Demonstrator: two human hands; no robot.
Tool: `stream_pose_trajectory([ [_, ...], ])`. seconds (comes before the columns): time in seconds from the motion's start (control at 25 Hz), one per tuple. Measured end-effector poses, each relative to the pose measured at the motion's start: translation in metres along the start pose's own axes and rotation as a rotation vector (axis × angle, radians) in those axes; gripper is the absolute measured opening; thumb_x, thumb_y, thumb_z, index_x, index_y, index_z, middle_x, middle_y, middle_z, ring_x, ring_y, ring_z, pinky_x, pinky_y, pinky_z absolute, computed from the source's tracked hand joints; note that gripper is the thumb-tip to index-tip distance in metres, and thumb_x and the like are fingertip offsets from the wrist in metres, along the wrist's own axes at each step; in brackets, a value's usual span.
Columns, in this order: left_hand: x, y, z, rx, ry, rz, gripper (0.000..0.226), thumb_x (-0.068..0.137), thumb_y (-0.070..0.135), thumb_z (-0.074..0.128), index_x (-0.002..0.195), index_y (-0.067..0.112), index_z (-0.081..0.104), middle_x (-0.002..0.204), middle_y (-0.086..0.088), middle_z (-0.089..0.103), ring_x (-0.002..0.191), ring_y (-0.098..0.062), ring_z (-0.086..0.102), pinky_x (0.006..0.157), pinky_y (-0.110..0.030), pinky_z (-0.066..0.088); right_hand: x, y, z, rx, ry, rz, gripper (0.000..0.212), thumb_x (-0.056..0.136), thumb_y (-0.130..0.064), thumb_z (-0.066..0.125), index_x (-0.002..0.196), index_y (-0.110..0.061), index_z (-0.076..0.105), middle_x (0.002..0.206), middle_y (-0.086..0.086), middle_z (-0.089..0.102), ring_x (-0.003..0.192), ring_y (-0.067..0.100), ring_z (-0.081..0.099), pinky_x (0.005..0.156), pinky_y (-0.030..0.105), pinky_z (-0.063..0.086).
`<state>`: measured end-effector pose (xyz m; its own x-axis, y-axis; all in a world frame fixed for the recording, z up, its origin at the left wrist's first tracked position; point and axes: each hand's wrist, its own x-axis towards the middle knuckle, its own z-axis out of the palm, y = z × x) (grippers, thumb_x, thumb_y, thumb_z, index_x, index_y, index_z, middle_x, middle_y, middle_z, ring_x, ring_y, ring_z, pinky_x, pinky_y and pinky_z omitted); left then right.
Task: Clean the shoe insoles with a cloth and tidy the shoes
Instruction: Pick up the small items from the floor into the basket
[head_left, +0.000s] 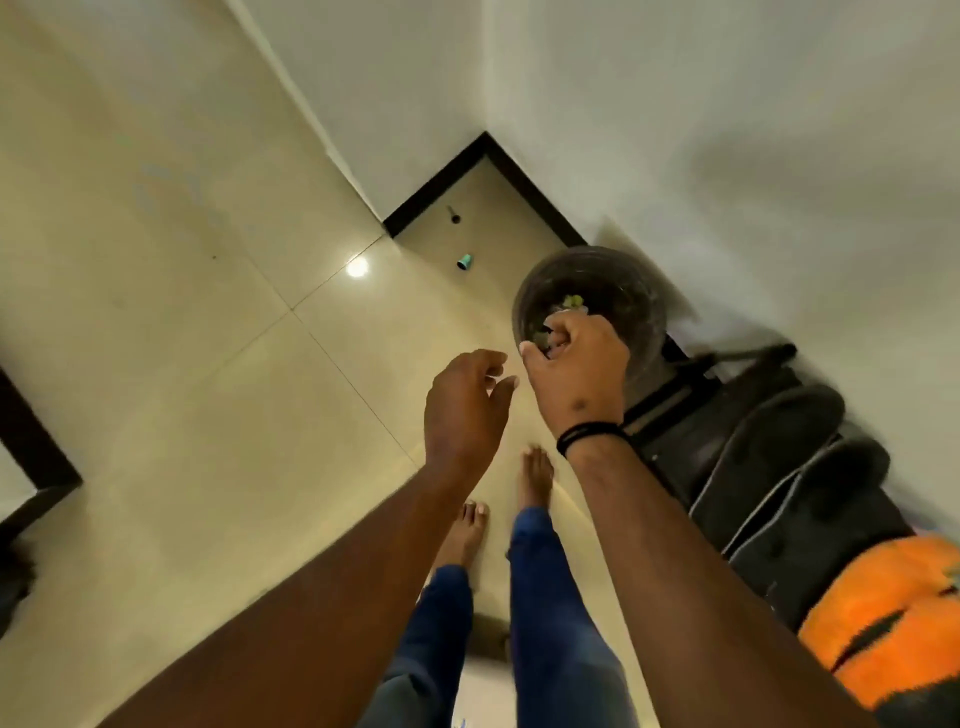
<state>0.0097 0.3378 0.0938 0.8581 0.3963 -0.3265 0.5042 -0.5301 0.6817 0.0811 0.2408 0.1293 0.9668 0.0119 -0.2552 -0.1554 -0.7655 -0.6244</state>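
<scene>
While the camera is tilting over a glossy tiled floor (208, 415), a person is standing barefoot in blue trousers (550, 597) by a white wall corner. The right hand (576, 364), a black band (589, 436) circling its wrist, is reaching over a dark bin (623, 291), its fingers curled and pinching something small and blurred; what it is cannot be told. The left hand (465, 405) is hovering just beside it, fingers relaxed and holding nothing. Black shoes (789, 467) are lying along the wall, right of the bin, near an orange cloth (893, 623). 2 small objects are lying by the corner.
</scene>
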Motion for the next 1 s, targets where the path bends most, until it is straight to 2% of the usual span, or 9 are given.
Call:
stream_pose_trajectory([
  [0.16,0.056,-0.046,0.001,-0.008,0.079,-0.166,0.028,0.092,0.025,0.073,0.119,0.017,0.07,0.108,0.002,0.072,0.088,-0.01,0.067,0.081,-0.033,0.057,0.071,-0.002,0.064,-0.124,-0.205,-0.074,0.035,0.084,-0.025,0.074,0.115,-0.012,0.065,0.113,0.008,0.06,0.104,0.022,0.059,0.094,0.036,0.053],
  [0.32,0.121,-0.089,0.045,0.003,0.008,-0.286,0.03,0.091,0.028,0.073,0.119,0.018,0.07,0.109,0.001,0.071,0.089,-0.013,0.067,0.082,-0.034,0.055,0.15,0.005,0.127,-0.239,-0.328,-0.194,0.041,0.089,-0.021,0.07,0.127,-0.01,0.059,0.125,0.009,0.054,0.106,0.023,0.061,0.094,0.03,0.052],
  [0.48,0.205,-0.121,0.096,-0.06,0.033,-0.375,0.034,0.091,0.029,0.074,0.122,0.016,0.069,0.113,-0.002,0.072,0.098,-0.019,0.069,0.085,-0.033,0.054,0.241,0.014,0.202,-0.342,-0.373,-0.292,0.038,0.091,-0.021,0.067,0.126,-0.01,0.058,0.126,0.009,0.054,0.111,0.021,0.056,0.09,0.023,0.046],
  [0.6,0.271,-0.153,0.124,-0.104,0.104,-0.457,0.039,0.092,0.03,0.073,0.127,0.016,0.065,0.121,-0.003,0.069,0.104,-0.02,0.067,0.088,-0.031,0.05,0.307,0.03,0.262,-0.362,-0.354,-0.215,0.033,0.09,-0.022,0.068,0.119,-0.008,0.063,0.119,0.009,0.063,0.109,0.021,0.061,0.085,0.023,0.047],
  [0.68,0.311,-0.176,0.147,-0.12,0.142,-0.445,0.047,0.093,0.031,0.072,0.136,0.018,0.058,0.134,-0.004,0.059,0.106,-0.021,0.066,0.091,-0.03,0.05,0.343,0.043,0.305,-0.402,-0.337,-0.195,0.03,0.09,-0.023,0.068,0.115,-0.007,0.065,0.114,0.01,0.067,0.105,0.022,0.064,0.085,0.027,0.051],
  [0.8,0.365,-0.212,0.178,-0.128,0.178,-0.356,0.064,0.091,0.032,0.074,0.148,0.022,0.046,0.148,-0.005,0.044,0.109,-0.022,0.065,0.096,-0.033,0.055,0.38,0.057,0.369,-0.538,-0.352,-0.291,0.032,0.094,-0.025,0.062,0.12,-0.006,0.06,0.12,0.013,0.061,0.11,0.027,0.061,0.088,0.033,0.051],
  [0.88,0.391,-0.231,0.193,-0.067,0.148,-0.295,0.066,0.09,0.034,0.075,0.148,0.021,0.048,0.145,-0.007,0.046,0.107,-0.022,0.063,0.092,-0.034,0.057,0.396,0.062,0.404,-0.534,-0.346,-0.304,0.032,0.096,-0.025,0.06,0.121,-0.005,0.06,0.121,0.015,0.059,0.109,0.029,0.061,0.087,0.034,0.051],
  [1.0,0.421,-0.257,0.213,0.087,0.13,-0.164,0.048,0.088,0.03,0.075,0.133,0.019,0.063,0.129,-0.007,0.055,0.102,-0.025,0.062,0.082,-0.039,0.06,0.421,0.069,0.443,-0.495,-0.256,-0.235,0.033,0.096,-0.028,0.06,0.119,-0.005,0.062,0.122,0.015,0.059,0.108,0.028,0.061,0.088,0.033,0.052],
])
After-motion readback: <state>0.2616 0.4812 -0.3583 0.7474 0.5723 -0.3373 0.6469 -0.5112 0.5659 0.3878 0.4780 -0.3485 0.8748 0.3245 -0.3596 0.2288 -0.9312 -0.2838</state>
